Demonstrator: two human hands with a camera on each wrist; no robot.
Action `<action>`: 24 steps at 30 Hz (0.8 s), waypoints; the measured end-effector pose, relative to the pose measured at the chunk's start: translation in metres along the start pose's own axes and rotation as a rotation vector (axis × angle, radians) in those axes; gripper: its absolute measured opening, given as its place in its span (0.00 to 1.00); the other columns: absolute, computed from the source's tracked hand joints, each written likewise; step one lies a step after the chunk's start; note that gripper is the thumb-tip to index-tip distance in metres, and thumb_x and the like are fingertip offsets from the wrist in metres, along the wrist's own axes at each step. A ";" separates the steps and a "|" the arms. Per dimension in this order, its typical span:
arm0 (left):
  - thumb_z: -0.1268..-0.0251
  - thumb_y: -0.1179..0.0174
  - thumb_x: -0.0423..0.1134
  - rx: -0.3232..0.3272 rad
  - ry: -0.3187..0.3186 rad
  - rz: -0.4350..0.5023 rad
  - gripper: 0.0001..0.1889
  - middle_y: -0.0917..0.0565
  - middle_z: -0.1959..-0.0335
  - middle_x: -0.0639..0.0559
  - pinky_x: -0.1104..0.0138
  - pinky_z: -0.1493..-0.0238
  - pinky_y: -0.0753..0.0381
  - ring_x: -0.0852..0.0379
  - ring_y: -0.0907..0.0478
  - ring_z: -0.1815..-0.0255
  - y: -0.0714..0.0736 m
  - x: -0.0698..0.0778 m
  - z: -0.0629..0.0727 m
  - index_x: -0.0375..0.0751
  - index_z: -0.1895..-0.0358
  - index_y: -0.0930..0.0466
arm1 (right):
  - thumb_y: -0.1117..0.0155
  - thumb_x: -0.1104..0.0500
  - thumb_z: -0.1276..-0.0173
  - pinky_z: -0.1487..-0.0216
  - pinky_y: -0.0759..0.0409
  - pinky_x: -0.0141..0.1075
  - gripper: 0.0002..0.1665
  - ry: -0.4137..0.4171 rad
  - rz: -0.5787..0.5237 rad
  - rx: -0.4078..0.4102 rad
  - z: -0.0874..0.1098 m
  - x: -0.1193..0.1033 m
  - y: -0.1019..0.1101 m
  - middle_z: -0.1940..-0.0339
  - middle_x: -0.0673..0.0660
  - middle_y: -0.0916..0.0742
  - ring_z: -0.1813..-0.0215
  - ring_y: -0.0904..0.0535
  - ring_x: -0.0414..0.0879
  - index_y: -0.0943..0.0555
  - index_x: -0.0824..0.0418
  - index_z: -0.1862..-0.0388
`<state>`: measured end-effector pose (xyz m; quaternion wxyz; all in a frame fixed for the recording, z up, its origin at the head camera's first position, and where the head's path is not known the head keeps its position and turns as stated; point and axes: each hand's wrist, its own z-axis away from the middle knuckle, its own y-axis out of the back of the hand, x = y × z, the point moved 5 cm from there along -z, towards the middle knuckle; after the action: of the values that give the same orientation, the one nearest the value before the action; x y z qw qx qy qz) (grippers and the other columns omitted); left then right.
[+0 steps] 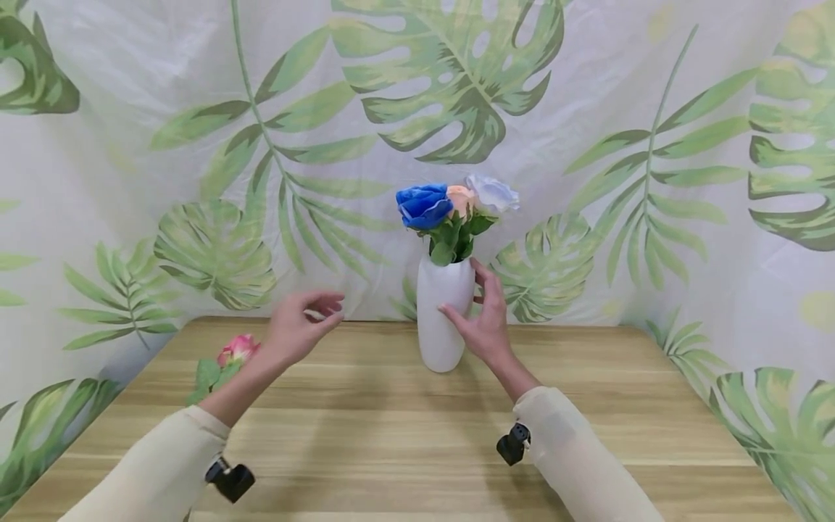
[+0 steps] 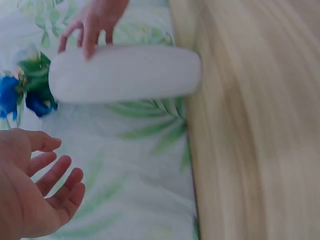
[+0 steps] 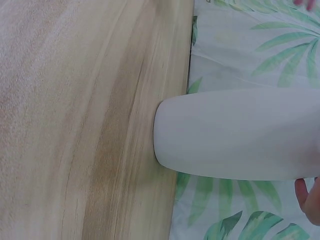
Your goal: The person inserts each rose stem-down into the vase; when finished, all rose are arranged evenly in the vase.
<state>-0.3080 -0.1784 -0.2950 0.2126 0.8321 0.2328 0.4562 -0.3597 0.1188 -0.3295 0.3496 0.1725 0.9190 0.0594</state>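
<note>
A white vase [image 1: 443, 319] stands upright near the back of the table. Out of its mouth rise a blue rose [image 1: 422, 206], a peach rose [image 1: 460, 199] and a pale bluish-white rose [image 1: 493, 193], with green leaves below the blooms. My right hand [image 1: 484, 313] holds the vase by its right side, thumb across the front and fingers near the rim. To the left of the vase, my left hand [image 1: 305, 325] hovers over the table, fingers loosely bent and nothing in them. A pink rose [image 1: 238, 349] lies by the left forearm, which hides part of it.
The wooden table [image 1: 365, 435] ends just behind the vase, against a leaf-patterned cloth [image 1: 365, 239]. Each sleeve carries a small black camera, one on the left wrist [image 1: 230, 480] and one on the right [image 1: 513, 444].
</note>
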 end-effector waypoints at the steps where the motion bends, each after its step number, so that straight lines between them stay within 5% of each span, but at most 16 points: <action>1: 0.32 0.33 0.28 -0.004 0.012 -0.019 0.14 0.12 0.58 0.37 0.70 0.59 0.15 0.43 0.14 0.57 0.005 -0.005 0.004 0.27 0.46 0.16 | 0.18 0.65 0.44 0.47 0.17 0.60 0.52 -0.003 0.001 -0.002 0.000 0.000 0.000 0.33 0.71 0.26 0.34 0.26 0.66 0.35 0.66 0.23; 15: 0.34 0.30 0.33 -0.095 0.194 -0.226 0.20 0.12 0.61 0.37 0.70 0.69 0.19 0.45 0.14 0.62 0.070 -0.091 0.062 0.22 0.44 0.19 | 0.17 0.64 0.43 0.47 0.17 0.59 0.52 -0.006 0.026 -0.015 0.000 0.000 0.001 0.32 0.70 0.26 0.34 0.26 0.65 0.35 0.66 0.24; 19: 0.33 0.31 0.31 -0.131 0.269 -0.240 0.22 0.14 0.60 0.34 0.66 0.68 0.15 0.37 0.14 0.60 0.080 -0.109 0.073 0.19 0.42 0.22 | 0.17 0.65 0.44 0.47 0.17 0.60 0.52 0.003 0.028 -0.005 -0.002 0.000 0.003 0.32 0.70 0.27 0.34 0.26 0.66 0.35 0.67 0.24; 24: 0.39 0.28 0.30 -0.169 0.330 -0.290 0.21 0.16 0.67 0.41 0.63 0.72 0.20 0.47 0.19 0.67 0.090 -0.131 0.086 0.18 0.48 0.22 | 0.17 0.65 0.43 0.47 0.16 0.60 0.52 0.003 0.026 -0.007 -0.003 0.001 0.003 0.31 0.70 0.27 0.34 0.26 0.65 0.35 0.66 0.24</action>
<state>-0.2791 -0.3385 -0.3728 0.3041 0.6833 0.3425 0.5686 -0.3614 0.1221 -0.3269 0.3479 0.1833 0.9170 0.0676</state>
